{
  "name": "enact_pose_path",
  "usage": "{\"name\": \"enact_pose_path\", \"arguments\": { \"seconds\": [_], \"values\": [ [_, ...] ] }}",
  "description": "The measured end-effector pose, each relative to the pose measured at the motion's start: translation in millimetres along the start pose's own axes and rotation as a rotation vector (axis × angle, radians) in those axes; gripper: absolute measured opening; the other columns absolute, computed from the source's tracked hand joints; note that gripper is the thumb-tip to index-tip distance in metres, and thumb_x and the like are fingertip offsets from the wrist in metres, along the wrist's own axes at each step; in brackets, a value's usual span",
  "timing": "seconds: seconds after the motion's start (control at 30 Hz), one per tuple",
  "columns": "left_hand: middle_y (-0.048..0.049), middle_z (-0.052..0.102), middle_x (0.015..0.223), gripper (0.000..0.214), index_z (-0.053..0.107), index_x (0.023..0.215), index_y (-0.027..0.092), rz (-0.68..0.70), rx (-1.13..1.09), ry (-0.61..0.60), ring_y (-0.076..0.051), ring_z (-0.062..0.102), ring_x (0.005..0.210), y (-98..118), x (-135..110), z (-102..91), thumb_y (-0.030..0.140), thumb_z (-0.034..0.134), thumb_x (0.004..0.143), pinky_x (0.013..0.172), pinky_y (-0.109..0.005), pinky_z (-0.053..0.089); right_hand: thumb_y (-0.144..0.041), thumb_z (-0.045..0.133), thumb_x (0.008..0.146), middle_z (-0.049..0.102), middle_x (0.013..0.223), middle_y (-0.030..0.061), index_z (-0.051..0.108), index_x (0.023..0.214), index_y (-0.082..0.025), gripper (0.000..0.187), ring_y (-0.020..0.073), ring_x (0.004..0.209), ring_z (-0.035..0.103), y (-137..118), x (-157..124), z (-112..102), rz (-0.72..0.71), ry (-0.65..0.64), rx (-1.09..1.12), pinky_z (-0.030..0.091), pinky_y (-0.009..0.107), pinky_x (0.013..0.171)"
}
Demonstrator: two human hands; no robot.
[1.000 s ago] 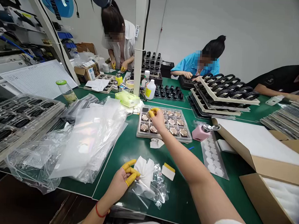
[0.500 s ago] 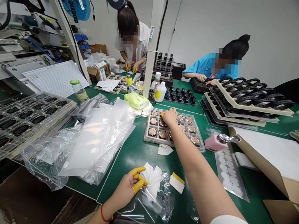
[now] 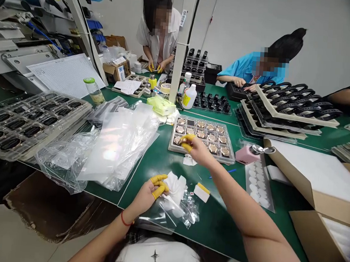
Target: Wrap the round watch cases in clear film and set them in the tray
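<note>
1. The right hand [image 3: 199,150] is hovering, curled, over the near-left part of the tray [image 3: 231,157], beside a gold watch face [image 3: 177,140]. Its fingertips look narrowly spaced; with the hand blocking the view, I cannot tell whether they are holding anything.
2. The left hand [image 3: 144,196] is staying close to the white cloth [image 3: 175,186], its tips touching or nearly touching it; whether they are pinching it, I cannot tell.
3. Working well here is, I judge, calling for touching with the yellow finger covers only, lifting straight up by the rim, and keeping knuckles off neighbouring faces.
4. The tray is showing twelve watch faces: four far, five middle, three near. Others may be hiding under the hand. One far slot, second from left, is showing a dark square.
5. Around the cloth, one small block [image 3: 201,192] is lying to the right, and one blue stick [image 3: 227,172] farther right.
6. Beyond the tray's right edge, one pink bottle [image 3: 244,154] is standing near one sticker sheet [image 3: 259,187].
7. Left and far, one tissue pack [image 3: 161,105] and one green-lidded jar [image 3: 94,92] are sitting.
</note>
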State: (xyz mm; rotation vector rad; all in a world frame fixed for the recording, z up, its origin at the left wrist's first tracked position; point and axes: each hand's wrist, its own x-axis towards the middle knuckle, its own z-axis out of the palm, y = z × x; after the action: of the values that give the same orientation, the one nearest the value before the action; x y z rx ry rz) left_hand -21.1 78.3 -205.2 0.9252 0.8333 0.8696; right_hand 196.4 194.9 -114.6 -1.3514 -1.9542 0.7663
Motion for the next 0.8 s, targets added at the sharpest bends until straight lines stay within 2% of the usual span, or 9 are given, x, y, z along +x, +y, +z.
{"name": "enact_pose_path", "arguments": {
  "seconds": [0.07, 0.17, 0.27, 0.33, 0.4, 0.5, 0.6, 0.67, 0.8],
  "values": [
    [-0.0034, 0.062, 0.087, 0.055, 0.046, 0.124, 0.019, 0.035, -0.005, -0.057, -0.015, 0.063, 0.079, 3.6, -4.9, 4.7, 0.036, 0.068, 0.076, 0.08, -0.032, 0.048, -0.029, 0.053, 0.084, 0.062, 0.089, 0.0043, 0.059, 0.105, -0.02, 0.024, 0.0172, 0.083, 0.059, -17.5, -44.0, 8.2, -0.009, -0.299, 0.262, 0.046, 0.031, 0.075],
    [-0.0045, 0.06, 0.095, 0.073, 0.037, 0.135, 0.025, 0.041, 0.012, -0.196, -0.016, 0.061, 0.086, 12.0, -14.2, 15.8, 0.029, 0.073, 0.072, 0.079, -0.031, 0.047, -0.033, 0.063, 0.079, 0.059, 0.077, 0.0003, 0.043, 0.129, -0.019, 0.056, 0.014, 0.068, 0.057, -30.7, -93.5, 19.4, 0.207, -0.479, 0.452, 0.045, 0.028, 0.063],
    [-0.0055, 0.061, 0.099, 0.077, 0.035, 0.138, 0.027, -0.033, 0.021, -0.343, -0.017, 0.06, 0.088, 18.6, -23.2, 26.5, 0.026, 0.073, 0.071, 0.08, -0.032, 0.047, -0.035, 0.067, 0.075, 0.056, 0.073, -0.0029, 0.03, 0.136, -0.017, 0.074, 0.0112, 0.062, 0.054, -34.1, -118.8, 34.6, 0.387, -0.485, 0.65, 0.043, 0.025, 0.057],
    [-0.0063, 0.061, 0.102, 0.078, 0.037, 0.137, 0.027, -0.077, 0.034, -0.411, -0.016, 0.06, 0.086, 20.0, -28.7, 30.9, 0.023, 0.075, 0.069, 0.082, -0.033, 0.047, -0.036, 0.066, 0.075, 0.057, 0.076, -0.0025, 0.032, 0.133, -0.018, 0.069, 0.0103, 0.061, 0.054, -34.5, -127.8, 48.4, 0.442, -0.383, 0.759, 0.042, 0.023, 0.055],
    [-0.0068, 0.06, 0.107, 0.075, 0.041, 0.132, 0.026, -0.095, 0.058, -0.398, -0.016, 0.06, 0.086, 19.0, -34.1, 32.5, 0.02, 0.076, 0.066, 0.082, -0.033, 0.048, -0.035, 0.067, 0.074, 0.058, 0.079, -0.0019, 0.033, 0.131, -0.021, 0.068, 0.0107, 0.062, 0.055, -33.8, -134.0, 61.3, 0.46, -0.263, 0.782, 0.043, 0.024, 0.054],
    [-0.0056, 0.059, 0.105, 0.057, 0.048, 0.121, 0.022, -0.102, 0.084, -0.279, -0.015, 0.059, 0.087, 16.3, -41.2, 29.5, 0.019, 0.072, 0.07, 0.081, -0.03, 0.047, -0.035, 0.066, 0.075, 0.058, 0.078, -0.0015, 0.042, 0.127, -0.022, 0.058, 0.0125, 0.062, 0.056, -28.9, -137.2, 67.3, 0.409, -0.224, 0.67, 0.046, 0.027, 0.056],
    [-0.0019, 0.057, 0.096, 0.053, 0.047, 0.115, 0.021, -0.125, 0.069, -0.141, -0.013, 0.06, 0.083, 16.3, -45.3, 22.1, 0.018, 0.072, 0.068, 0.079, -0.029, 0.048, -0.034, 0.055, 0.083, 0.062, 0.083, 0.0031, 0.061, 0.103, -0.02, 0.024, 0.0153, 0.068, 0.056, -21.2, -131.9, 57.0, 0.291, -0.071, 0.29, 0.046, 0.032, 0.064],
    [0.0003, 0.056, 0.092, 0.059, 0.045, 0.115, 0.021, -0.149, 0.052, -0.076, -0.013, 0.06, 0.079, 18.0, -46.1, 17.3, 0.017, 0.074, 0.064, 0.077, -0.029, 0.048, -0.031, 0.053, 0.086, 0.064, 0.09, 0.0054, 0.064, 0.094, -0.021, 0.017, 0.0175, 0.077, 0.056, -17.6, -127.0, 52.6, 0.179, 0.026, 0.024, 0.045, 0.034, 0.072],
    [-0.0001, 0.056, 0.094, 0.061, 0.044, 0.115, 0.021, -0.184, 0.062, -0.055, -0.013, 0.061, 0.079, 19.9, -46.3, 13.0, 0.017, 0.075, 0.063, 0.078, -0.031, 0.049, -0.028, 0.064, 0.08, 0.063, 0.102, 0.0089, 0.064, 0.098, -0.019, 0.021, 0.0239, 0.093, 0.053, -13.5, -122.4, 66.4, -0.037, -0.119, -0.294, 0.041, 0.04, 0.081]
  ]
}}
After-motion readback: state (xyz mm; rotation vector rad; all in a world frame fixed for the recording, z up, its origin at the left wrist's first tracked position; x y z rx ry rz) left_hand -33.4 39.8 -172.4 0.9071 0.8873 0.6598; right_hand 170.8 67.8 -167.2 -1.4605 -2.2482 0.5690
